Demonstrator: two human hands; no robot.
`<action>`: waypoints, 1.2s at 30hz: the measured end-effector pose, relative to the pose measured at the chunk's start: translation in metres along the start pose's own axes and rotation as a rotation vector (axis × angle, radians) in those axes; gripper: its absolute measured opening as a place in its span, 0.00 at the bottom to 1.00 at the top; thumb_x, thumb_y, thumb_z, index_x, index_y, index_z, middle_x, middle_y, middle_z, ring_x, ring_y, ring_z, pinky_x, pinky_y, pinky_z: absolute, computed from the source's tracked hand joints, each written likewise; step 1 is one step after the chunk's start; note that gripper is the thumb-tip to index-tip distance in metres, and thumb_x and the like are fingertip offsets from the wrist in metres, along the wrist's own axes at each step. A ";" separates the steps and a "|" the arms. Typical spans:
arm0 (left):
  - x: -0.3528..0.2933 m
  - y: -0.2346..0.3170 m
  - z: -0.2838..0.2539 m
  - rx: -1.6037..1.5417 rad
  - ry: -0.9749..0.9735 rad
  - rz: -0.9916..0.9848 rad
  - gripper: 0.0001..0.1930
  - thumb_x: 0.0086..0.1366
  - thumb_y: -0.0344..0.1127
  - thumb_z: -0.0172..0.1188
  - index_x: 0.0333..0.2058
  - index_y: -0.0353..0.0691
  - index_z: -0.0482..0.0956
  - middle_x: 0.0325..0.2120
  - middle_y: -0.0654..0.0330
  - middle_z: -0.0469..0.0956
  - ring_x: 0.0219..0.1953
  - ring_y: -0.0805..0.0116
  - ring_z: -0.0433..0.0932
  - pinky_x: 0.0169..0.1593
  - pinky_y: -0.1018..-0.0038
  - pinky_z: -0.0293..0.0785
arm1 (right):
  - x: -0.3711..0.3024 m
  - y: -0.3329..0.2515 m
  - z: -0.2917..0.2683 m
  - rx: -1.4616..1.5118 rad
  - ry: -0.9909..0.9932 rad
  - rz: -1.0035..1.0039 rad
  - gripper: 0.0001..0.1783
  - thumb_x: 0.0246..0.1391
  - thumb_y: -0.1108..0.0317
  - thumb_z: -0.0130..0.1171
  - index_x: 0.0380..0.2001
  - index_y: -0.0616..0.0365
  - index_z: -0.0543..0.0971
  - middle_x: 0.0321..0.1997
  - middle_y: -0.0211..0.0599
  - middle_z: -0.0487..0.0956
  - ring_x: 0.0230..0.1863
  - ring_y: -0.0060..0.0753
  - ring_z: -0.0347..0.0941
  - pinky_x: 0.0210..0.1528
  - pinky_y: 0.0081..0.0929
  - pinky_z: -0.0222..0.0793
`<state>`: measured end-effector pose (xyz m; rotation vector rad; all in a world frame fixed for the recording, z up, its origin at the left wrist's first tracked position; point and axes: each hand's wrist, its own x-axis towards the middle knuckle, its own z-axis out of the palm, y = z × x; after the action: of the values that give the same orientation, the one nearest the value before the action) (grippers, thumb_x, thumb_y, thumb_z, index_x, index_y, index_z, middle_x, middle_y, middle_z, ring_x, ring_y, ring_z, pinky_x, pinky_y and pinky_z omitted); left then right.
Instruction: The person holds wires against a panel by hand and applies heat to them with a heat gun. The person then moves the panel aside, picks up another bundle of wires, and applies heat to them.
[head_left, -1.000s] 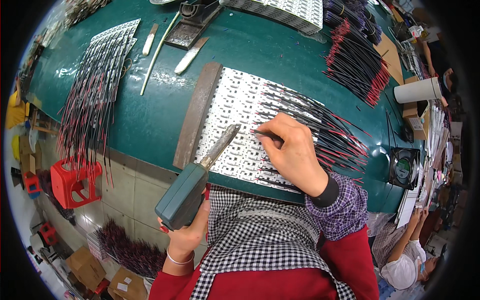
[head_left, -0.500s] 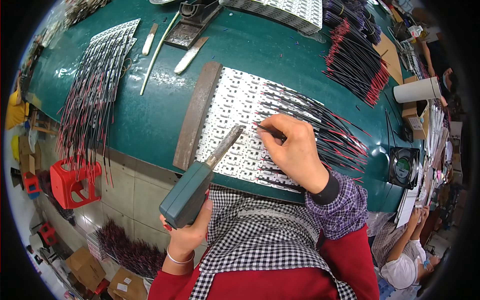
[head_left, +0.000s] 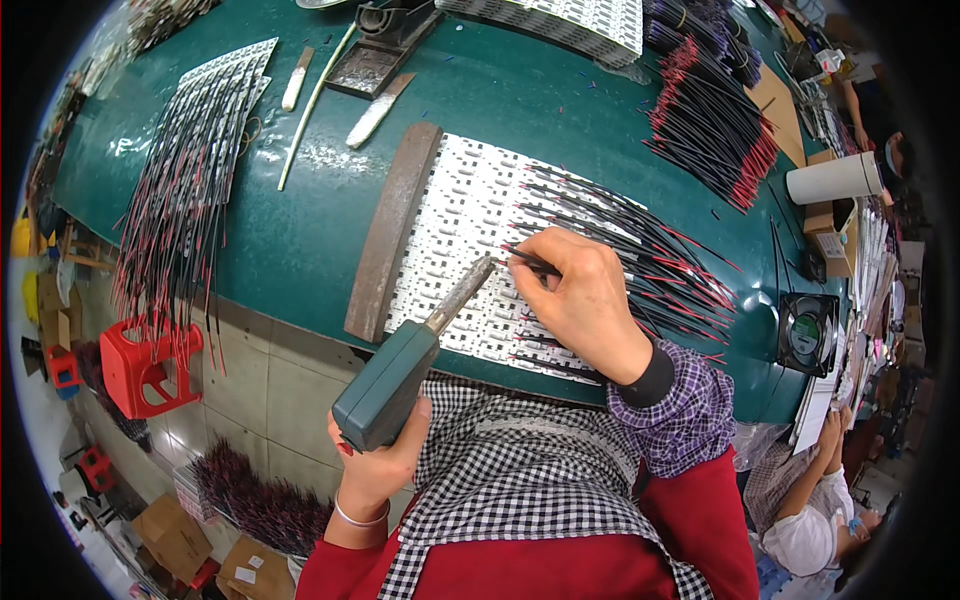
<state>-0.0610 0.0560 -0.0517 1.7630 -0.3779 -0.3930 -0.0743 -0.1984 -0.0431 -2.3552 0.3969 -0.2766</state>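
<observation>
Lying on the green tabletop [head_left: 300,250], the white circuit-board panel [head_left: 455,220] is bordered at its left edge by a rusty metal bar [head_left: 395,230] and partly covered on its right by rows of black-and-red wires [head_left: 675,282]. The green soldering gun [head_left: 388,385] is gripped in the left hand [head_left: 395,458], its tip held just beside the right hand [head_left: 583,295], between whose thumb and finger a black wire [head_left: 532,261] is pinched. Beyond the panel, a dark metal stand [head_left: 365,72], stacked panels [head_left: 570,22] and a wire bundle [head_left: 705,135] are laid out, with a cooling fan [head_left: 806,335] set at right.
</observation>
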 end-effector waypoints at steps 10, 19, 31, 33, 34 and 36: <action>-0.008 -0.005 -0.002 -0.001 0.081 0.001 0.09 0.58 0.18 0.64 0.39 0.30 0.79 0.26 0.62 0.77 0.21 0.79 0.71 0.24 0.80 0.66 | -0.001 0.002 0.001 0.005 0.007 0.000 0.05 0.49 0.72 0.62 0.29 0.63 0.81 0.28 0.42 0.79 0.27 0.46 0.77 0.30 0.39 0.71; -0.005 -0.001 -0.002 -0.027 0.056 -0.042 0.12 0.58 0.18 0.64 0.42 0.30 0.80 0.28 0.62 0.79 0.22 0.80 0.72 0.24 0.82 0.66 | 0.002 0.001 -0.003 0.045 -0.040 0.033 0.06 0.49 0.72 0.63 0.27 0.64 0.81 0.26 0.41 0.78 0.25 0.46 0.76 0.29 0.39 0.70; -0.014 -0.001 -0.004 0.028 0.083 -0.073 0.09 0.55 0.22 0.67 0.36 0.30 0.82 0.32 0.57 0.83 0.28 0.70 0.81 0.33 0.76 0.76 | -0.001 0.002 0.000 0.007 -0.012 -0.026 0.04 0.50 0.72 0.62 0.27 0.62 0.80 0.26 0.42 0.77 0.28 0.47 0.77 0.30 0.40 0.70; -0.018 -0.007 -0.007 0.030 0.087 0.062 0.14 0.58 0.19 0.64 0.44 0.28 0.78 0.34 0.57 0.79 0.22 0.77 0.72 0.24 0.80 0.67 | -0.001 0.001 -0.002 0.010 -0.032 -0.033 0.04 0.51 0.72 0.63 0.29 0.62 0.80 0.27 0.42 0.77 0.28 0.47 0.76 0.31 0.40 0.70; -0.018 -0.007 -0.008 0.031 0.089 0.063 0.14 0.58 0.19 0.64 0.44 0.28 0.78 0.34 0.57 0.79 0.22 0.77 0.72 0.24 0.80 0.67 | -0.001 0.002 -0.003 0.012 -0.054 -0.039 0.05 0.52 0.71 0.63 0.30 0.62 0.81 0.29 0.42 0.77 0.28 0.47 0.76 0.31 0.39 0.70; -0.017 -0.007 -0.009 -0.069 0.109 0.008 0.18 0.57 0.17 0.62 0.48 0.27 0.76 0.37 0.54 0.80 0.22 0.76 0.72 0.23 0.80 0.67 | -0.003 0.003 -0.003 0.075 -0.010 -0.096 0.05 0.53 0.72 0.63 0.32 0.62 0.81 0.30 0.41 0.76 0.27 0.46 0.75 0.31 0.38 0.70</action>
<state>-0.0712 0.0733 -0.0553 1.7069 -0.2905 -0.2991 -0.0785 -0.2019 -0.0434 -2.3043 0.2644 -0.3199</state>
